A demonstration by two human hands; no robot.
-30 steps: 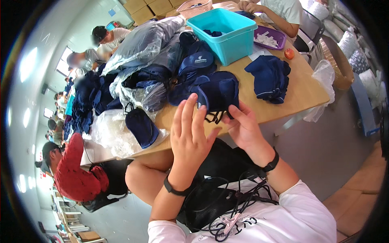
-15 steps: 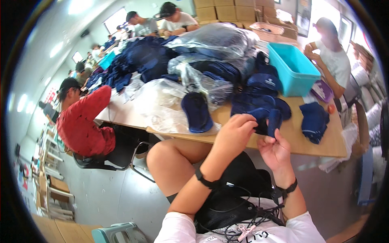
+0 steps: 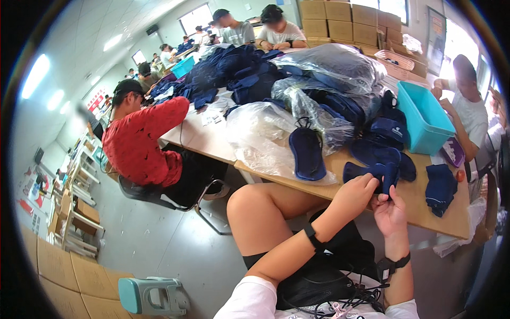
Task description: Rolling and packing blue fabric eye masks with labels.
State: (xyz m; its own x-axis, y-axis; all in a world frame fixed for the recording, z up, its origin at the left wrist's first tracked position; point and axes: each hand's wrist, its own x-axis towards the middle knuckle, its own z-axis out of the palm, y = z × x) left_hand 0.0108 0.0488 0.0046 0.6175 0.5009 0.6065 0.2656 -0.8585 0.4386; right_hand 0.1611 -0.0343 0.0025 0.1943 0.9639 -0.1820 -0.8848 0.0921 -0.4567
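A navy fabric piece [image 3: 391, 174] is between my two hands at the table's front edge. My left hand [image 3: 357, 192] pinches its near left side, with the fingers bent together. From the right, my right hand [image 3: 391, 213] grips its lower end between thumb and fingers. Just beyond lie more navy fabric pieces [image 3: 369, 151], some partly under the held one. To the left, a rounded flat navy pouch [image 3: 307, 155] with a dark cord at its top rests on clear plastic. A folded navy cloth piece [image 3: 441, 187] lies right of my hands.
Plastic-wrapped navy goods [image 3: 340, 66] and a navy cloth heap [image 3: 220, 69] cover the table's far part. A turquoise bin [image 3: 425, 119] stands at right, beside a purple container [image 3: 453, 151]. A person in red [image 3: 143, 141] sits at left; others work around. A stool [image 3: 151, 295] stands on the floor.
The whole scene has shifted rightward in the picture as my head turned left. Both hands keep hold of the navy fabric piece, with little change in their grip.
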